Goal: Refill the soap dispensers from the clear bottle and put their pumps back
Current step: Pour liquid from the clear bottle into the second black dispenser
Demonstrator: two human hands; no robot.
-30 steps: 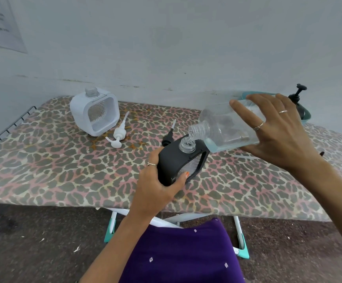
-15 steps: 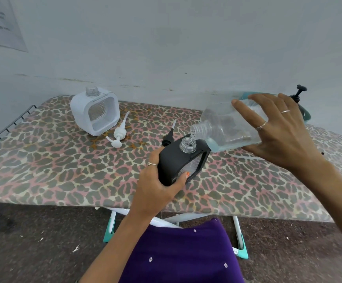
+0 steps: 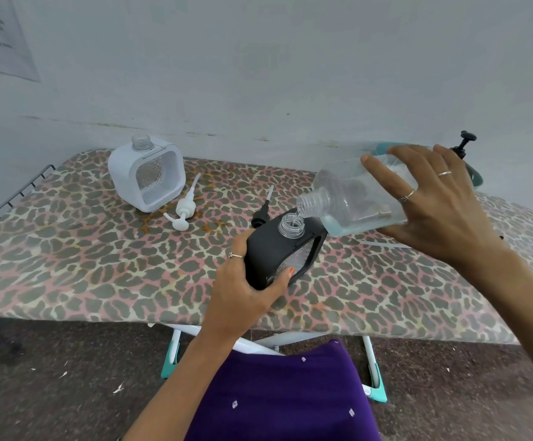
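1. The clear bottle now tips further, its neck lower over the black dispenser, a thin stream entering the open mouth.
2. The right hand stays clamped on the bottle; the left hand still grips the dispenser.
3. On the leopard-print table stand the white dispenser, white pump and black pump, against a pale wall.
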